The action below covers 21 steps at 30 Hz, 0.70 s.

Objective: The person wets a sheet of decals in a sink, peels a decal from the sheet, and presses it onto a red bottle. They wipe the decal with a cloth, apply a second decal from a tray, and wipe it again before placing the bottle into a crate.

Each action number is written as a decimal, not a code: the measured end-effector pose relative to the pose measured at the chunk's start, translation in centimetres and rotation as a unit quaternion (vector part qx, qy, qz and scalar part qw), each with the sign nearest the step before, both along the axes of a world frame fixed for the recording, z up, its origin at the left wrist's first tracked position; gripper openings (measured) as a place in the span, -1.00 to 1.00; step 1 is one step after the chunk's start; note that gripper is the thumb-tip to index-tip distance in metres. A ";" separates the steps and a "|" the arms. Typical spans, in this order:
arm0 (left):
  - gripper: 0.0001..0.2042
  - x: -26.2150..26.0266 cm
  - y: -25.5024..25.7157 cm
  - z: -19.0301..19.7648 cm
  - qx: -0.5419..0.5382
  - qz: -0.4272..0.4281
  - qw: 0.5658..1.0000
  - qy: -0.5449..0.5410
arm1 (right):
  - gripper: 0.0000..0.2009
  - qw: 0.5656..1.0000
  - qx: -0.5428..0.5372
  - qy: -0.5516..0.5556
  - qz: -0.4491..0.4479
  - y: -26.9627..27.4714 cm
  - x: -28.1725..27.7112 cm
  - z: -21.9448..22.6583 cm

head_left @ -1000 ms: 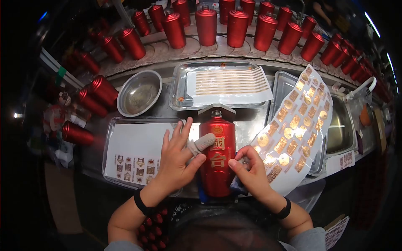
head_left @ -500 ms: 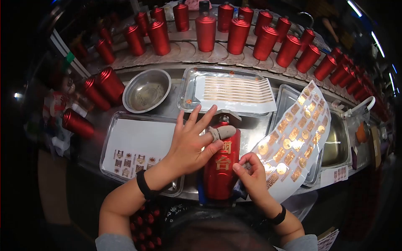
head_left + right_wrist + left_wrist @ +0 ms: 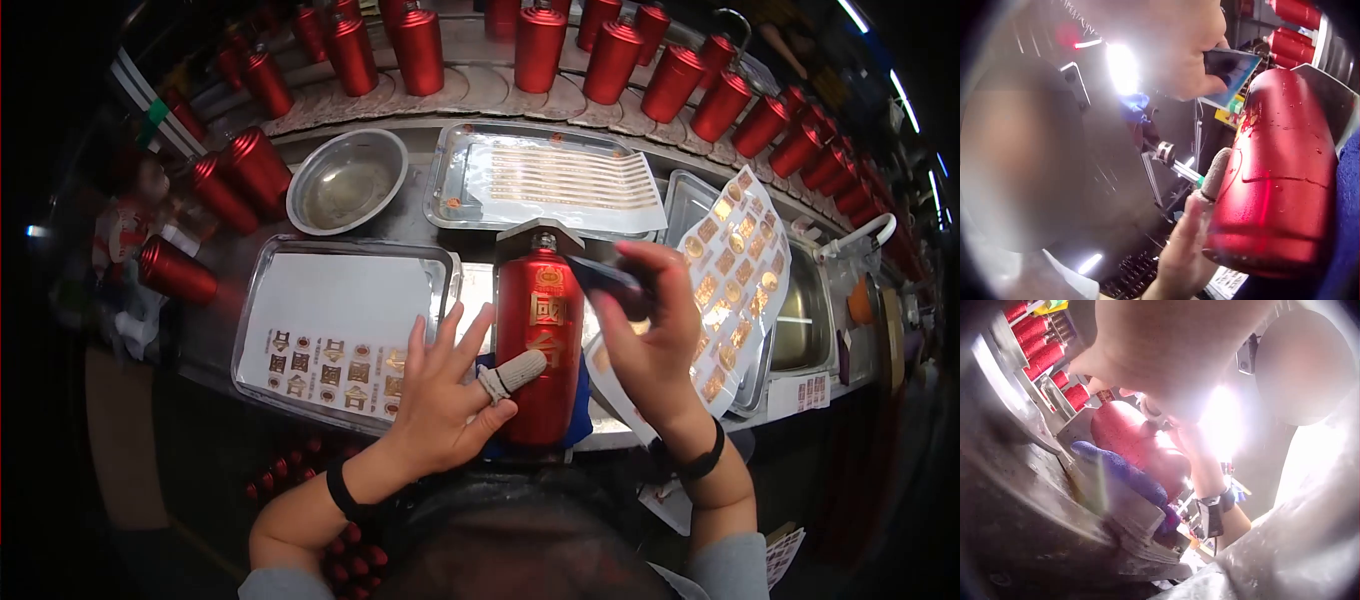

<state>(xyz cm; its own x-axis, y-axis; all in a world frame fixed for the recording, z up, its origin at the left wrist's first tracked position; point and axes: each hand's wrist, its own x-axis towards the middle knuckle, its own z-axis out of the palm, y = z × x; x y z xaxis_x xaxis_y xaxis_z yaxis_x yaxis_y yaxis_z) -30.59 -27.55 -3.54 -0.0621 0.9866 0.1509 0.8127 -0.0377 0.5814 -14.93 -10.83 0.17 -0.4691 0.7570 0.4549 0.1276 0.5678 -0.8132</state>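
On the worktop [image 3: 420,235] the bottle [image 3: 540,340] lies at the front edge, a tray [image 3: 250,330] at its left, a bowl [image 3: 347,180] behind this tray, sticker sheet [image 3: 735,270] at right.

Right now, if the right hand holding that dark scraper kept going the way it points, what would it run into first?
Probably the red bottle. The right hand holds the dark scraper aimed at the bottle's shoulder, beside the gold characters. The gap looks small, though depth is hard to judge here.
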 end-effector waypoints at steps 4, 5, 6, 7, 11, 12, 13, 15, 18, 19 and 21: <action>-0.57 0.1 -1.6 -0.8 0.048 0.061 0.992 -0.095 | -0.74 0.930 0.309 -0.151 0.131 -0.2 -1.7 0.3; -0.60 0.1 -1.7 -0.8 0.059 0.091 0.987 -0.121 | -0.75 0.926 0.305 -0.158 0.154 -1.1 -1.1 0.5; -0.59 0.0 -1.8 -1.0 0.059 0.109 0.976 -0.176 | -0.76 0.922 0.301 -0.166 0.178 -2.0 -0.6 0.7; -0.59 0.0 -1.9 -1.3 0.061 0.126 0.963 -0.230 | -0.76 0.916 0.288 -0.168 0.223 -2.8 0.5 0.7; -0.55 0.5 -1.0 -1.4 0.049 0.119 0.932 -0.340 | -0.75 0.916 0.201 -0.130 0.323 -4.8 2.8 0.9; -0.53 1.0 -0.5 -1.5 0.050 0.115 0.915 -0.383 | -0.74 0.933 0.156 -0.116 0.304 -4.4 3.0 1.0; -0.51 1.4 0.3 -1.7 0.050 0.108 0.897 -0.426 | -0.74 0.950 0.175 -0.114 0.234 -3.6 2.9 0.8; -0.44 2.2 1.7 -1.5 0.037 0.088 0.864 -0.494 | -0.70 0.960 0.217 -0.116 0.136 -2.2 2.8 0.1; -0.36 3.3 2.8 -1.3 0.049 0.089 0.816 -0.569 | -0.64 0.969 0.161 -0.055 0.181 -3.9 4.1 -1.0; -0.35 3.4 3.0 -1.5 0.042 0.095 0.817 -0.568 | -0.61 0.973 0.095 -0.055 0.205 -4.3 4.9 -1.0; -0.33 4.0 3.3 -1.3 0.038 0.118 0.806 -0.579 | -0.71 0.986 -0.060 -0.042 0.151 -4.1 5.4 -1.3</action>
